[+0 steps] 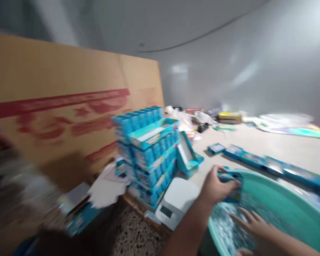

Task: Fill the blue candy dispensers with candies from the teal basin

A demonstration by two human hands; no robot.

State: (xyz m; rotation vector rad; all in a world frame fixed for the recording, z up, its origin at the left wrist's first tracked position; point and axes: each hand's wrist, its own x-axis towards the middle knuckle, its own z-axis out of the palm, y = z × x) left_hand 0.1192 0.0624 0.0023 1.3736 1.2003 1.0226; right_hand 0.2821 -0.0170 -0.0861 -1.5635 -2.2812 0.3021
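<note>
My left hand (218, 186) grips a small blue box (233, 195) over the near left rim of a teal basin (280, 192). Inside the basin lie many small, pale blue and white pieces (224, 224), too blurred to make out singly. Lower and to the right, my right hand (252, 225) is among these pieces with its fingers spread. Left of the basin, a white scale (178, 199) with a small display sits near the table edge. Next to it rise stacked blue boxes (149, 156), an open blue tray (154, 134) on top.
A large brown carton (77, 74) stands at the left. One open blue display box (186, 153) leans beside the stack. Behind the basin runs a row of small blue boxes (266, 163). Bags and loose items (202, 117) lie at the back. White papers (106, 185) hang at the left.
</note>
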